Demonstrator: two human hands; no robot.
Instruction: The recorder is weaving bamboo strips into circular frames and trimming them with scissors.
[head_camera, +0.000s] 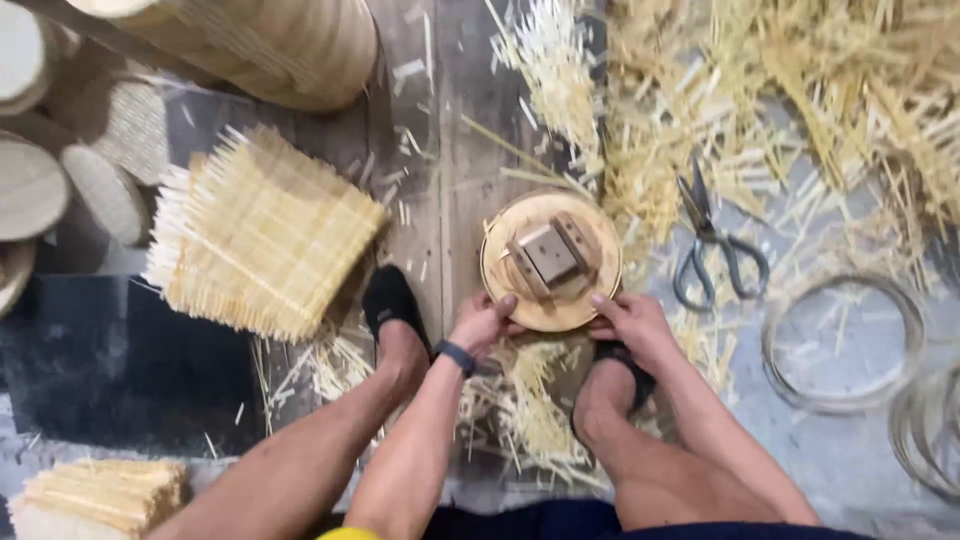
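No packages, labels, signs or screens are on view anywhere on this workshop floor, from the upper left of the frame to the lower right.
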